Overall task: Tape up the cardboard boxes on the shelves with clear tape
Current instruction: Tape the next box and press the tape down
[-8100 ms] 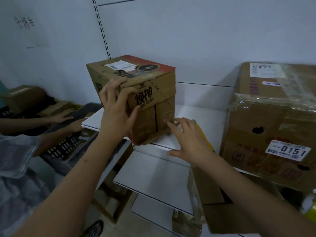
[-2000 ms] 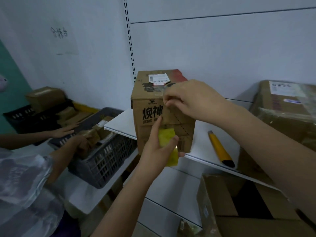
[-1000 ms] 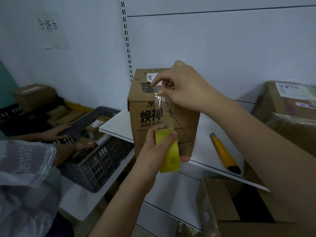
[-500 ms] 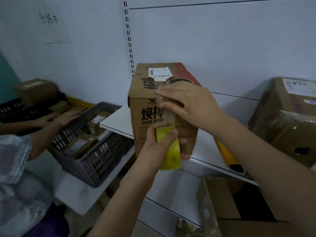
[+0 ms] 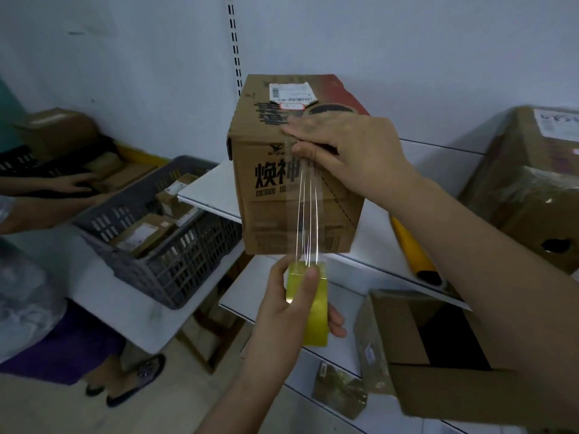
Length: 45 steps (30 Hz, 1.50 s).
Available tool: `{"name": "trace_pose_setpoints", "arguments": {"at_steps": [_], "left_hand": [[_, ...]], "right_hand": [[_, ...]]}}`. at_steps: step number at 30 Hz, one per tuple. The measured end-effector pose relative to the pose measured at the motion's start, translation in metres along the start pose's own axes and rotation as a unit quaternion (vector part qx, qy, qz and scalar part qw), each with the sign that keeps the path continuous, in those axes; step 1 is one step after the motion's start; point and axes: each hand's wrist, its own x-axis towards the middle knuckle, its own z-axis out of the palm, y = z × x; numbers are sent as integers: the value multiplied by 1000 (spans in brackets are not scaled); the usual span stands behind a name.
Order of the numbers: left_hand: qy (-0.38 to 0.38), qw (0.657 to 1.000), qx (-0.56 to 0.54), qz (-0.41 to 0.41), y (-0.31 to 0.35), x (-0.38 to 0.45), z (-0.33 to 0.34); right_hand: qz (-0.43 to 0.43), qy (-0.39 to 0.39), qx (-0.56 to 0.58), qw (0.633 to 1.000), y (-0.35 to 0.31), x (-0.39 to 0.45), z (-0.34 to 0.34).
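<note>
Right hand (image 5: 351,155) pinning clear tape (image 5: 308,214) to top front edge of cardboard box (image 5: 291,180) as anchor, fingers flat; left hand (image 5: 294,305) below box, curled round tape roll (image 5: 310,305), drawing strip taut down front face.

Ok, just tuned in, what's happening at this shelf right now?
A person is taping the brown printed cardboard box on the white shelf. The right hand presses the tape's end onto the box's top front edge, while the left hand grips the yellowish roll of clear tape below. A clear tape strip stretches down the front, not yet cut.
</note>
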Motion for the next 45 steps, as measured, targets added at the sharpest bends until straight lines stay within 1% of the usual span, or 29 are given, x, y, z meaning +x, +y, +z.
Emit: {"name": "trace_pose_setpoints", "arguments": {"at_steps": [2, 3, 5, 7, 9, 11, 14, 15, 16, 18, 20, 22, 25, 29, 33, 37, 45], "left_hand": [[-2, 998, 31, 54, -7, 2, -5], [-1, 996, 54, 65, -9, 6, -8], [-3, 997, 67, 47, -12, 15, -15], [-16, 998, 47, 30, -13, 22, -18], [-12, 999, 41, 17, -16, 24, -19], [-8, 999, 44, -18, -21, 22, -17], [-11, 992, 25, -124, -36, 17, -13], [-2, 991, 22, -131, -41, 18, -12], [12, 992, 31, -118, -48, 20, -12], [30, 997, 43, -54, -56, 22, -13], [15, 999, 36, 5, -63, 20, -16], [-20, 999, 31, 28, -67, 12, -22], [-28, 998, 44, 23, -69, 7, -29], [34, 998, 55, 1, -74, 27, -33], [47, 991, 118, -30, -89, 44, -27], [64, 989, 130, -23, -97, 56, -21], [85, 985, 150, 9, -98, 94, -30]], "right_hand": [[2, 2, 2, 1000, 1, 0, 0], [4, 0, 3, 1000, 2, -1, 0], [5, -10, 0, 1000, 1, -1, 1], [3, -13, -4, 1000, 1, -2, 1], [4, -12, -6, 1000, 2, -2, 1], [7, -15, -8, 1000, 2, -1, 0], [5, -19, -10, 1000, 3, 0, 0], [4, -19, -11, 1000, 4, 0, 0], [4, -21, -10, 1000, 4, 1, 0], [9, -24, -6, 1000, 4, 3, 0], [9, -26, -5, 1000, 5, 3, -1], [6, -28, -9, 1000, 6, 3, -1], [9, -38, -13, 999, 4, 3, -1], [1, -30, -11, 999, 4, 2, 0], [5, -48, -18, 999, 5, 5, 0], [10, -49, -15, 999, 4, 6, -1], [5, -20, -9, 1000, 6, 4, 1]]}}
